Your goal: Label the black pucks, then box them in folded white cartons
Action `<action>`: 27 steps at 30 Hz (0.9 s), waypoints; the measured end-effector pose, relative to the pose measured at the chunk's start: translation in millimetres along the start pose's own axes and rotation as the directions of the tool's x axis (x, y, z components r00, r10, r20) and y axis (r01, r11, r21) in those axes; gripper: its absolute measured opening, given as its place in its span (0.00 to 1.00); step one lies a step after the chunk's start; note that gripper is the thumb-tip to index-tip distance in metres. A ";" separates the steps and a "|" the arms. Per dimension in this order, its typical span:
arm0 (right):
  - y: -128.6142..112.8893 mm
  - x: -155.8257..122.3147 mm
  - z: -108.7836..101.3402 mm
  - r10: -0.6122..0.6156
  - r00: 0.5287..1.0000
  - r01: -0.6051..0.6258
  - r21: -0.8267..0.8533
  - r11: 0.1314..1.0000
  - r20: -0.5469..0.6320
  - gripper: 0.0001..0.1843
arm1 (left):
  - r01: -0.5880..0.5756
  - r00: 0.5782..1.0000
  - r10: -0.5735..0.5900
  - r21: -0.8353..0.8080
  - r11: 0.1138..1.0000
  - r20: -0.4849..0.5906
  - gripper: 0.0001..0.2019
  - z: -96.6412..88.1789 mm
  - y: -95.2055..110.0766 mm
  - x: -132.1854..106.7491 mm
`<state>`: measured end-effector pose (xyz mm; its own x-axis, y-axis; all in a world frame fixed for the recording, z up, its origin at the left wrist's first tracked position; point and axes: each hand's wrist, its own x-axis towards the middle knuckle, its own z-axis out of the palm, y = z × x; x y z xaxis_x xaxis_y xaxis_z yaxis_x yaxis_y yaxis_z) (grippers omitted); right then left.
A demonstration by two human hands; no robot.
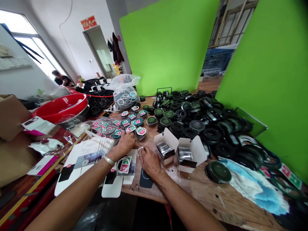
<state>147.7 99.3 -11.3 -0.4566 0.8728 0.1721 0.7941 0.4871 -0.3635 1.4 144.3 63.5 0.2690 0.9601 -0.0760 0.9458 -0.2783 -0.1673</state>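
Spreading its fingers beside a fanned stack of white printed cards (pixel 89 154), the left hand (pixel 125 144) touches round clear packets with green-and-red labels (pixel 131 128). The right hand (pixel 150 162) pinches a thin silver ring (pixel 140 150) in its fingertips, just left of two open white cardboard boxes (pixel 165 147), before heaped round black lids (pixel 192 125).

Bright room, white walls (pixel 69 41), daylight pouring in a big window (pixel 29 41) on the left, a doorway (pixel 99 53) under a red sign (pixel 88 22), and two huge green panels (pixel 166 48) on the right.
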 end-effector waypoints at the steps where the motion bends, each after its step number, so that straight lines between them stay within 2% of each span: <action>1: 0.2 1.1 0.3 -0.002 1.000 0.002 0.007 1.000 -0.003 0.15 | 0.014 1.000 -0.014 -0.029 0.999 -0.005 0.05 -0.2 -2.2 1.9; 4: 0.8 7.0 1.1 -0.016 1.000 0.016 0.020 1.000 -0.003 0.20 | 0.083 0.994 -0.092 -0.158 0.984 -0.050 0.04 -7.7 -9.0 6.7; 6: 1.0 11.3 1.1 -0.032 0.999 0.032 0.024 0.999 0.013 0.24 | 0.131 0.980 -0.167 -0.284 0.950 -0.106 0.04 -20.7 -12.3 6.0; 8: 1.0 13.9 0.2 -0.048 0.998 0.047 0.028 0.998 0.036 0.22 | 0.154 0.956 -0.245 -0.432 0.889 -0.164 0.07 -39.1 -12.5 -1.7; 12: 0.3 10.9 -4.8 -0.035 0.996 0.033 0.033 0.999 0.080 0.14 | 0.127 0.896 -0.377 -0.681 0.721 -0.233 0.15 -73.6 1.7 -44.8; 14: 0.2 7.1 -8.1 0.004 0.996 -0.007 0.031 1.000 0.092 0.13 | 0.111 0.863 -0.457 -0.804 0.585 -0.213 0.17 -77.2 16.5 -76.6; 16: 0.6 4.1 -10.9 0.057 0.993 -0.060 0.028 0.998 0.104 0.14 | 0.104 0.830 -0.552 -0.951 0.292 -0.079 0.16 -65.6 34.8 -109.0; 18: 1.1 3.7 -12.7 0.110 0.986 -0.114 0.025 0.993 0.124 0.16 | 0.134 0.837 -0.541 -0.989 0.060 0.081 0.16 -40.4 54.5 -136.7; 19: 1.1 4.6 -13.3 0.135 0.982 -0.139 0.022 0.990 0.135 0.17 | 0.155 0.850 -0.507 -0.988 -0.021 0.145 0.16 -24.5 64.1 -147.6; 20: 0.8 6.2 -13.9 0.158 0.977 -0.162 0.019 0.987 0.145 0.17 | 0.186 0.857 -0.472 -0.979 -0.087 0.205 0.17 -7.8 72.9 -156.5; 23: -2.9 12.6 -17.4 0.214 0.962 -0.218 0.001 0.976 0.169 0.20 | 0.269 0.829 -0.437 -0.934 -0.235 0.349 0.20 36.4 93.0 -171.7; 25: -7.6 13.3 -24.4 0.242 0.952 -0.243 -0.017 0.970 0.187 0.20 | 0.288 0.797 -0.456 -0.912 -0.292 0.397 0.23 54.4 100.3 -175.5; 27: -12.7 5.7 -37.3 0.244 0.951 -0.243 -0.030 0.970 0.190 0.20 | 0.297 0.759 -0.490 -0.898 -0.325 0.428 0.25 62.4 103.9 -176.7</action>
<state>149.9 99.2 28.5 -0.3164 0.9435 -0.0991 0.8929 0.2608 -0.3671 40.8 -55.9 -1.8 -0.3368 0.8539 -0.3967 -0.0646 0.3994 0.9145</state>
